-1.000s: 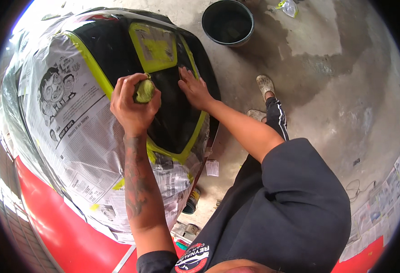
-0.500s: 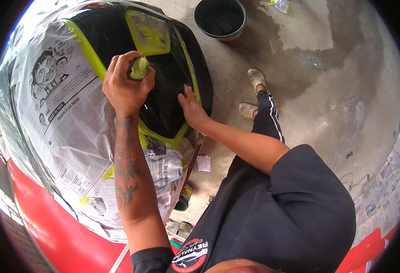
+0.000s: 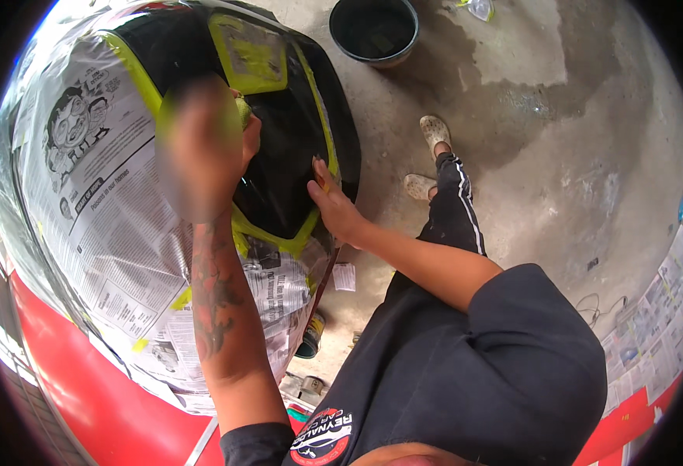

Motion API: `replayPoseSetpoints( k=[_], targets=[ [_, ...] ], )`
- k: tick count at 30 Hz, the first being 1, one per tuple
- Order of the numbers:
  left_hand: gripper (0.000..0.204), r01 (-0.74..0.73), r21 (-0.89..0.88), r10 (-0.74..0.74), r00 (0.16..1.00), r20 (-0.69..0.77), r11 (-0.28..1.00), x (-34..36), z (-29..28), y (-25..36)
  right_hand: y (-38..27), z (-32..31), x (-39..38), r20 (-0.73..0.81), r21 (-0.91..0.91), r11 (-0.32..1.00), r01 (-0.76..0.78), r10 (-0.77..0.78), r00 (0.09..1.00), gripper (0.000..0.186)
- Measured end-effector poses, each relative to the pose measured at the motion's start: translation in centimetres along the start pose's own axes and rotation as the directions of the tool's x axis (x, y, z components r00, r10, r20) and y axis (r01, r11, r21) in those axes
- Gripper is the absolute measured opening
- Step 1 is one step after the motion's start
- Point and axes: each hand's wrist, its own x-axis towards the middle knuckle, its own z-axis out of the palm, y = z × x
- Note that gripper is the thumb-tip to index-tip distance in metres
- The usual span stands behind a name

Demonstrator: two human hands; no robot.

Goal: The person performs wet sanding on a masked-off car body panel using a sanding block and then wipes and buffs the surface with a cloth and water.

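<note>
My left hand [image 3: 250, 138] is closed round a green scrubbing pad [image 3: 243, 111] and sits over a glossy black car panel [image 3: 279, 163]. A smear hides most of that hand, though part of the fingers and the pad show. My right hand [image 3: 334, 206] lies with fingers stretched out on the panel's right edge, next to a yellow-green tape strip [image 3: 316, 101]. Newspaper masking [image 3: 116, 210] covers the body left of and below the panel. A taped, greyish patch [image 3: 250, 54] lies on the panel above my left hand.
A black bucket [image 3: 374, 31] with liquid in it stands on the concrete floor [image 3: 528, 202] beyond the panel. Wet stains mark that floor. My feet in beige clogs [image 3: 435, 133] are to the right. Red bodywork [image 3: 101, 365] shows at lower left, and newspaper sheets [image 3: 652, 334] at far right.
The left hand has shifted a little left with the green scrubbing pad and is now smeared. The right hand has slid slightly down along the panel's edge.
</note>
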Motion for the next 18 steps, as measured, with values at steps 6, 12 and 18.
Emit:
replayPoseSetpoints(
  k=[6,12,18],
  targets=[
    [0.029,-0.016,-0.003,0.016,1.0,0.012,1.0,0.5,0.3,0.1,-0.1,-2.2,4.7,0.041,-0.025,0.999,-0.047,0.048,0.998,0.066],
    [0.023,0.028,0.02,-0.029,0.999,0.045,0.999,-0.3,-0.6,0.4,-8.5,2.0,-9.2,0.261,-0.165,0.982,0.09,-0.044,0.964,0.07],
    [0.023,0.019,0.002,-0.019,0.999,0.046,1.0,0.1,-0.3,0.7,-7.0,0.9,-3.4,0.125,-0.024,0.989,-0.148,0.15,0.981,0.077]
  ],
)
